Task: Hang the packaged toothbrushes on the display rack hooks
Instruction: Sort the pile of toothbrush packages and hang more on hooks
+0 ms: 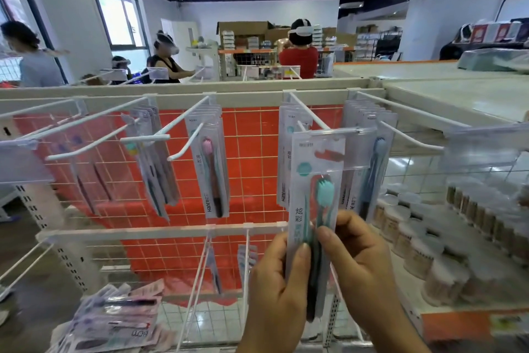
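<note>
Both hands hold one pack [313, 198] upright in front of the rack [183, 95]. The left hand [274, 292] has its grip closed on the pack's lower left edge, thumb flat across the front and the other fingers behind. The right hand [363, 258] pinches the lower right edge, its thumb on the front beside the left thumb and its fingers curled round the side. The pack shows a teal toothbrush, head up, under clear plastic; its top edge sits level with the tip of a hook [307, 113], but whether the hang hole has caught the hook cannot be told. Behind the pack, more packs [284, 158] hang on that same hook. Just right of the pack hangs a row of blue-brush packs [372, 158] on the next hook. Left of the pack, a pink-brush pack [210, 169] fronts a hanging bunch, and further left another bunch [151, 163] hangs tilted. Below and well left of the pack, a loose pile of packs [114, 321] lies at the rack's foot. Right of the pack, a shelf carries rows of clear tubs [429, 252]. Beyond the rack, past the pack's top, people [299, 49] with headsets stand among the shelving.
</note>
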Available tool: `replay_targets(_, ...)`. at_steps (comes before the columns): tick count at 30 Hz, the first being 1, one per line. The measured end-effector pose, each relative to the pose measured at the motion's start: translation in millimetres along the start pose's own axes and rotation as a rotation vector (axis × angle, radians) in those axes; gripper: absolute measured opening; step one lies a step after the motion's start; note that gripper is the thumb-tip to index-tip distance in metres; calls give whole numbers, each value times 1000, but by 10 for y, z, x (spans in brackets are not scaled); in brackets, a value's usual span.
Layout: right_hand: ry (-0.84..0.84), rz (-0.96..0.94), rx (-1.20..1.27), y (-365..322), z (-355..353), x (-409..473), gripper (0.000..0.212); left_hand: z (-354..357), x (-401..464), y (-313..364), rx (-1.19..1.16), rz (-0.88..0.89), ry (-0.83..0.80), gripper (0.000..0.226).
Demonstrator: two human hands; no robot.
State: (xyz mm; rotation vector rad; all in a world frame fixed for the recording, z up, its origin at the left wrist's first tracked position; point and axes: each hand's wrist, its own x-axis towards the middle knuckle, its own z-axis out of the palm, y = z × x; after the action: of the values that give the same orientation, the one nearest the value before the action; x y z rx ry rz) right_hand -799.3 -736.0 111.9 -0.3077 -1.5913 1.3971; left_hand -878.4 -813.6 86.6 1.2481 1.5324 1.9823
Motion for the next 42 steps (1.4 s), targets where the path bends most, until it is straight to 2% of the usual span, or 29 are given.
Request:
replay_targets(7, 5, 34, -39, 62, -35, 73, 23, 34, 80, -62, 7, -52, -11, 20)
replay_targets(10, -3, 61, -44, 114, -41, 111, 25, 39, 119, -89, 2, -87, -21, 27)
replay_targets(14, -6, 56, -91, 188, -52, 178, 25, 42, 176, -147, 26, -121, -42, 26)
replay_targets(19, 20, 92, -109, 333, -28, 338, 29, 27, 313, -312, 146, -123, -6, 35)
replay_targets(23, 33, 74, -166, 476, -10, 509, 11, 28, 469, -361, 209, -153, 34, 14)
replay_targets(28, 67, 150, -177, 609, -16, 730, 13, 58, 704, -429, 259, -178, 27, 13)
replay_targets(32, 96, 169, -206, 696, -6, 941, 35, 80, 847, -549, 303, -235, 8, 17)
replay_targets(33, 95, 159, -217, 705, 2, 991, 31, 82, 866, -584, 320, -251, 17, 19)
replay_targets(35, 94, 142, -251, 742, 11, 1085, 11, 76, 874, -651, 360, -299, 56, 42)
replay_targets(36, 99, 142, -266, 768, 10, 1127, 7, 72, 869, -668, 372, -313, 77, 46)
replay_targets(42, 90, 198, -269, 911, 22, 1250, 20, 10, 762, -735, 405, -292, 75, 48)
